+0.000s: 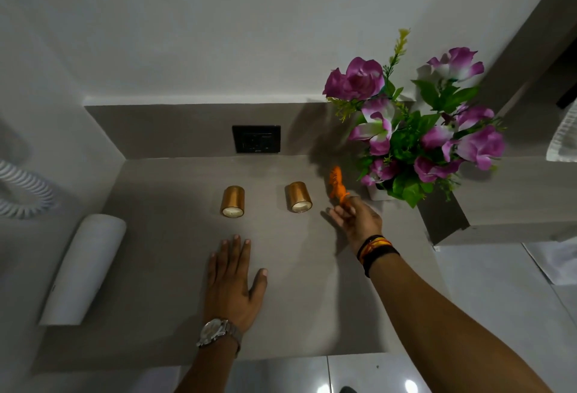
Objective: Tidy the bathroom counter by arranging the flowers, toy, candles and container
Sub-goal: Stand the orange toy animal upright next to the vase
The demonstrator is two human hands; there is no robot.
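The right hand [359,220] had its fingers pinched on the small orange striped plastic toy animal [337,186], standing between a gold cylindrical candle [299,196] and the purple flowers [415,130]; the left hand [234,280] lay flat, fingers spread, on the grey bench [156,267]. No lettering was legible.

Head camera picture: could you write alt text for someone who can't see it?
A person's right hand holds a small orange toy beside a pot of purple flowers on a grey bathroom counter. The left hand rests flat on the counter, near two gold candles.
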